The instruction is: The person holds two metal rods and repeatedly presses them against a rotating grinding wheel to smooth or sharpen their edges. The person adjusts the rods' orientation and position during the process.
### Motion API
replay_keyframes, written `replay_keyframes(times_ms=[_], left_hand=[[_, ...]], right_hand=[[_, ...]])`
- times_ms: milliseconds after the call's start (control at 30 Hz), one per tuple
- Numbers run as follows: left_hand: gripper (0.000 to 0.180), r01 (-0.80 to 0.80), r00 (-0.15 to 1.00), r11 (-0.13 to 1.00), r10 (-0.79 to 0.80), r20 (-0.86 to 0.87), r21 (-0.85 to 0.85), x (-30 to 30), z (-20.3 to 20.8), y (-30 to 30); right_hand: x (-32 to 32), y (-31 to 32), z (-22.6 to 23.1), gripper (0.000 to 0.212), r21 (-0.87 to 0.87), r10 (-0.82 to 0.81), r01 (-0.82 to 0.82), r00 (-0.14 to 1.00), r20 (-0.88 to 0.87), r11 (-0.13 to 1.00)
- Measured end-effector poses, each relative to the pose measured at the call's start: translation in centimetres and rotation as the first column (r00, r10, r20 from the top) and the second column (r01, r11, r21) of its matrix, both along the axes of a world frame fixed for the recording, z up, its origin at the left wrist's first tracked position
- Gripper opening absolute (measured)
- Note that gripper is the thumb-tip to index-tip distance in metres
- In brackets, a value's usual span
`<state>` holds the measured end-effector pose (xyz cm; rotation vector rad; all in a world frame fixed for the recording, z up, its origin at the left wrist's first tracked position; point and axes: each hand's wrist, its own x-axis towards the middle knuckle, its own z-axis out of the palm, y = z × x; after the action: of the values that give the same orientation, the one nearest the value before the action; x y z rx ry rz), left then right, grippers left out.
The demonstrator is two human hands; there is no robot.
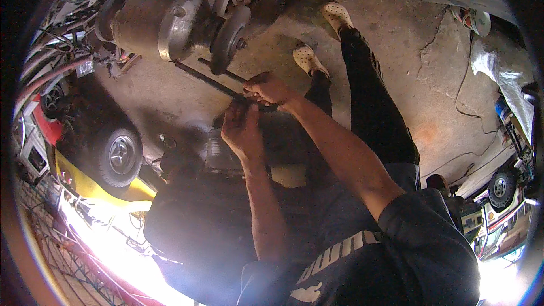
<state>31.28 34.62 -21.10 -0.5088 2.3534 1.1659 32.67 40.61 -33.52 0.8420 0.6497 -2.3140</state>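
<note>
My right hand (268,89) is closed around the near end of a long, dark, two-armed metal piece (211,81). Just below it, my left hand (242,131) has its fingertips pinched at the same end. The two thin arms run up and left, side by side with a gap between them. Their far tips lie close to a bench grinder (148,22), below its round wheel (231,39) as seen here; whether they touch it I cannot tell. My fingers hide how the two arms join.
Cables and hoses (54,73) crowd the left. A small wheel with a tyre (120,156) stands beside a yellow panel (102,184). My legs and light clogs (309,59) are on the concrete floor (396,39). At right lie a cord (466,110) and plastic sheeting (501,71).
</note>
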Motion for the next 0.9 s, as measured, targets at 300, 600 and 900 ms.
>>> replay_keyframes(times_ms=[300, 600, 900], left_hand=[[0.036, 0.030, 0.999, 1.000, -0.030, -0.011, 0.002, 0.4, -0.3, -0.3], [0.036, -0.071, 0.997, 0.995, 0.073, -0.024, 0.064, 1.0, 0.6, 0.9], [0.032, 0.063, 0.998, 0.997, -0.064, -0.027, -0.044, 2.3, 1.4, 0.4]], right_hand=[[0.6, 0.4, 1.0, 0.021, 0.068, 0.009, -0.014, 0.998, 0.062, 0.998], [1.3, 0.9, 1.4, 0.022, 0.075, 0.032, -0.032, 0.999, 0.006, 0.997], [2.6, 0.7, 1.9, 0.023, 0.021, -0.044, 0.042, 0.995, 0.085, 0.999]])
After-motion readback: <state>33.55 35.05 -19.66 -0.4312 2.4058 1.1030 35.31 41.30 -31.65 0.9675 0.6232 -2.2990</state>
